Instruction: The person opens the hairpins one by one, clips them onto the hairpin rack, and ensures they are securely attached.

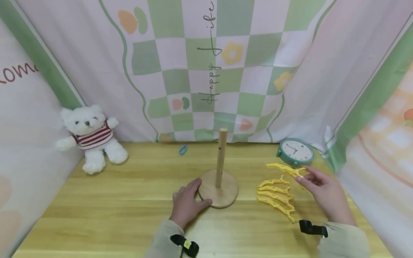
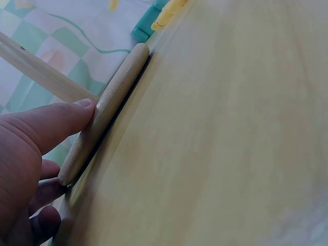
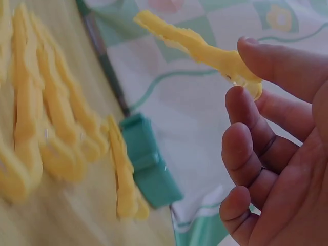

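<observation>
A round wooden base (image 1: 229,193) with an upright dowel (image 1: 221,157) stands mid-table. My left hand (image 1: 187,205) grips the base's left rim; in the left wrist view the thumb (image 2: 56,123) presses on the disc and other fingers curl at its edge. On the right, my right hand (image 1: 326,191) pinches a yellow branch-shaped plastic piece (image 1: 285,168) by one end, above the table. Close beside that hand, several similar yellow branch pieces (image 1: 275,196) lie in a row. In the right wrist view the held branch (image 3: 189,43) points away from the fingertips.
A green round alarm clock (image 1: 296,151) lies behind the yellow pieces, near the back edge. A small blue ring-like item (image 1: 183,149) is left of the dowel. A white teddy bear (image 1: 93,138) sits at back left, against the curtain (image 1: 226,79).
</observation>
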A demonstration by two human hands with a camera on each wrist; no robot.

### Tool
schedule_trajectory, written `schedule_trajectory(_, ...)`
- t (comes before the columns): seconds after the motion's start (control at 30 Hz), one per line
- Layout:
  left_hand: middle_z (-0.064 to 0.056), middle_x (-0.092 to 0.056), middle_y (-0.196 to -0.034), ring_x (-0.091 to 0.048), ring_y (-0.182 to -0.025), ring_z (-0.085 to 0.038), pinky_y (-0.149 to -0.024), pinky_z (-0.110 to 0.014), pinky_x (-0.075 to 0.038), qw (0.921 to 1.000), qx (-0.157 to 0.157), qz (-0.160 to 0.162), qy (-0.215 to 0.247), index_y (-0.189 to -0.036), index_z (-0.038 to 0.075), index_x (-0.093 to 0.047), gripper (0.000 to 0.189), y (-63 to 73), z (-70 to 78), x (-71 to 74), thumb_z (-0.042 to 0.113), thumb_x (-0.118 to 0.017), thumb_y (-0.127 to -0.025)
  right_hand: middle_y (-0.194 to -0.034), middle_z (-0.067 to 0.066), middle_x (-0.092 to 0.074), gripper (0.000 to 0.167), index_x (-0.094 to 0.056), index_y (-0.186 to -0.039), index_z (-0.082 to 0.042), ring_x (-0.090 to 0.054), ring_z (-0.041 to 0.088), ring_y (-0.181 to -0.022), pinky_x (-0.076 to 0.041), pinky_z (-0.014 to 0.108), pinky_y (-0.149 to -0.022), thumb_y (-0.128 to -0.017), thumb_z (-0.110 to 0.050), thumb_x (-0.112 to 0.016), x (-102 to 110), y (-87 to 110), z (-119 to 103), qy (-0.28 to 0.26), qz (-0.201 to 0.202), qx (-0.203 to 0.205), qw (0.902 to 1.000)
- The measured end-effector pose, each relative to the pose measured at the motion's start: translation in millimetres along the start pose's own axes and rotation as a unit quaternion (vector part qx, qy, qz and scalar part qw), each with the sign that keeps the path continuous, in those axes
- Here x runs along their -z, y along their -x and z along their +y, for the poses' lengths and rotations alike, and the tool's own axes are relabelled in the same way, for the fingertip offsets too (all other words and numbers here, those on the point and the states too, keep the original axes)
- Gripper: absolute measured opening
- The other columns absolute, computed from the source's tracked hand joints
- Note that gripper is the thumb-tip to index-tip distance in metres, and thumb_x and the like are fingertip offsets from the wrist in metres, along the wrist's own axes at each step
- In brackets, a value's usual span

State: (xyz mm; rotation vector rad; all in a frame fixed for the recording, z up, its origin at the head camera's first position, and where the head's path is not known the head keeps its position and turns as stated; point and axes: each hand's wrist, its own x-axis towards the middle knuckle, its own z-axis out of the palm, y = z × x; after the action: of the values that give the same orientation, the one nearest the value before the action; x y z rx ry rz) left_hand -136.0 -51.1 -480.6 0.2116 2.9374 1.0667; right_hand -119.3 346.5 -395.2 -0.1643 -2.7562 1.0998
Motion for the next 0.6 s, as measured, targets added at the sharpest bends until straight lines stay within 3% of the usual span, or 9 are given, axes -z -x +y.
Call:
schedule_trajectory(0.23,0.0,-0.047,-0.153,-0.053,-0.115,-0.023,-0.088,-0.045,-0.031,1.0,-0.001,-0.001,0.003,-0.149,0.017,-0.048,0.086,-1.0,-1.0,0.3,0.056,-0.078,-0.078,-0.103,0.004,-0.07,0.07,-0.049,-0.145,0.0,-0.054,-0.011,-0.079,-0.047,0.018,-0.064,-0.093,-0.042,-0.071,1.9,-1.8,17.2,-0.002,0.004,-0.025,0.9997)
schedule_trajectory(0.43,0.0,-0.048,-0.153,-0.054,-0.114,-0.024,-0.088,-0.045,-0.032,1.0,-0.001,-0.003,0.0,-0.149,0.016,-0.048,0.086,-1.5,0.0,1.7,0.055,-0.079,-0.079,-0.097,-0.019,-0.063,0.075,-0.046,-0.148,-0.002,-0.053,-0.014,-0.079,-0.046,0.017,-0.066,-0.092,-0.046,-0.07,3.5,-2.1,30.6,-0.013,0.008,-0.057,0.9983)
schedule_trajectory(0.6,0.0,-0.048,-0.153,-0.054,-0.114,-0.024,-0.088,-0.046,-0.032,1.0,0.003,-0.006,-0.005,-0.149,0.017,-0.049,0.086,-1.3,-0.1,1.7,0.055,-0.079,-0.079,-0.091,-0.029,-0.058,0.076,-0.045,-0.149,-0.003,-0.053,-0.01,-0.079,-0.045,0.018,-0.065,-0.092,-0.047,-0.071,4.8,-1.6,42.9,-0.021,0.019,-0.078,0.9966)
